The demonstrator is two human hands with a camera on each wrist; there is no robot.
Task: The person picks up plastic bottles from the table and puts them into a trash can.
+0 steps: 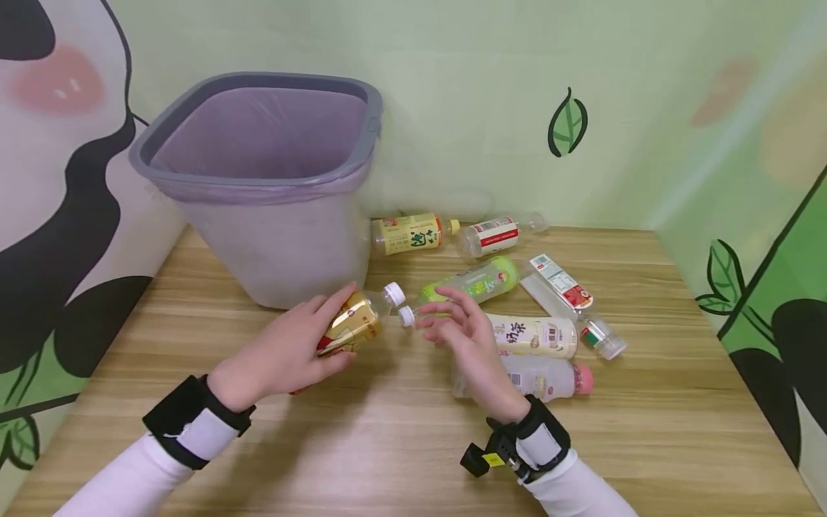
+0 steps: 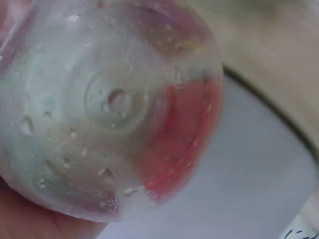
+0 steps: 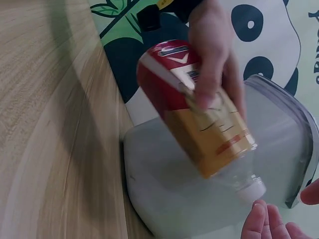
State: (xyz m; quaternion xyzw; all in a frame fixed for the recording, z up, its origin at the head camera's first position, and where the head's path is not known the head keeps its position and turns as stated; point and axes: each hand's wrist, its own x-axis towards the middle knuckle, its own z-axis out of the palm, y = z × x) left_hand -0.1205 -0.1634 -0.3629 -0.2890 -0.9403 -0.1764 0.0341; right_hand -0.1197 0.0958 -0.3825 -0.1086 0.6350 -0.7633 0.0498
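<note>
My left hand grips a plastic drink bottle with a gold and red label and a white cap, tilted above the table. Its clear, droplet-covered base fills much of the left wrist view. My right hand has loosely bent fingers with nothing between them; in the right wrist view its fingertips show just below the white cap. A green-labelled bottle with a white cap lies behind the right hand, partly hidden. A milk tea bottle and a pink-capped bottle lie beside that hand.
A grey bin with a purple liner stands at the back left. Against the back wall lie a yellow-labelled bottle and a red-and-white-labelled bottle. Further right, another clear bottle lies on the wooden table.
</note>
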